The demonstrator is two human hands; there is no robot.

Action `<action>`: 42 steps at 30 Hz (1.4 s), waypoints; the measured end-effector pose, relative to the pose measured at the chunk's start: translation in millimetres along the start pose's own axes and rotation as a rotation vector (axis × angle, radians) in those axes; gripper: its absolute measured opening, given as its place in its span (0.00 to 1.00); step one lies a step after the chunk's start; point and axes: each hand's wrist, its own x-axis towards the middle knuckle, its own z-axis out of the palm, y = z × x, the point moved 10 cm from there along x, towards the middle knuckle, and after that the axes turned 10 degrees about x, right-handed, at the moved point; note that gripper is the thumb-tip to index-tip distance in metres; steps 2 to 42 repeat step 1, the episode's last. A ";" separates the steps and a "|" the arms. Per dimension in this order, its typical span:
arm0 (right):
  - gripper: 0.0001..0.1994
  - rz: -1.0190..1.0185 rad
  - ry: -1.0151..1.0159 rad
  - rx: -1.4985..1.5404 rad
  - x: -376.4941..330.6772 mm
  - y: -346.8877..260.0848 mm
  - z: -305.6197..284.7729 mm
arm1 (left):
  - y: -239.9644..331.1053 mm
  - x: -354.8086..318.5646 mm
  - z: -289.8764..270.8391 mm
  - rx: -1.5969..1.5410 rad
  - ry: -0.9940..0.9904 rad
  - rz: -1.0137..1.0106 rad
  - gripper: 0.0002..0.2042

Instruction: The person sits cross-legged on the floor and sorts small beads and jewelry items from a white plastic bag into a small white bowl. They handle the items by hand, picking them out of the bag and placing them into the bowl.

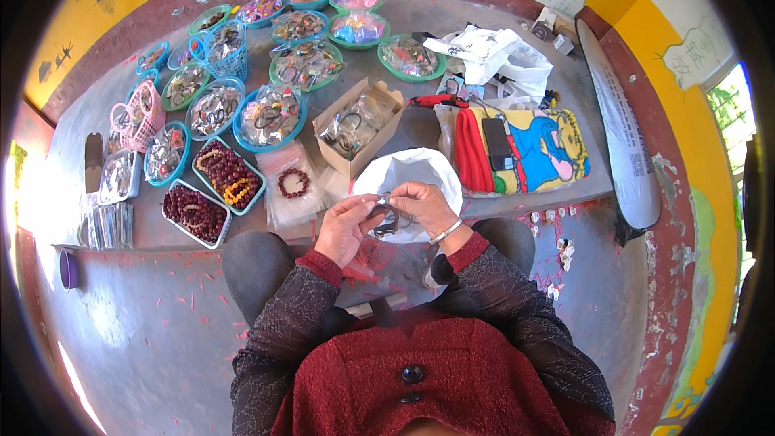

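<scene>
My left hand [343,228] and my right hand [425,208] meet over a white plastic bag [436,169]. Between their pinched fingertips is a thin dark cord loop [379,211], possibly a bracelet; its finer parts are too small to make out. More dark cords [391,231] show inside the bag just beneath the hands. A pale bangle circles my right wrist. Left of the hands, a dark red bead bracelet [293,183] lies on a stack of clear plastic bags [282,208].
An open cardboard box [339,163] of bagged cords stands beyond my hands. Trays of dark red beads [260,186] sit left, with several basins and baskets [303,119] of small goods behind. A phone [497,144] rests on a colourful folded cloth [545,153] at right.
</scene>
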 end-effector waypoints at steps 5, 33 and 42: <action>0.06 -0.009 -0.006 -0.017 -0.7 -2.6 1.6 | -0.6 0.7 -0.5 0.023 0.006 -0.008 0.10; 0.06 -0.009 -0.006 -0.017 -0.7 -2.6 1.6 | -0.6 0.7 -0.5 0.023 0.006 -0.008 0.10; 0.06 -0.009 -0.006 -0.017 -0.7 -2.6 1.6 | -0.6 0.7 -0.5 0.023 0.006 -0.008 0.10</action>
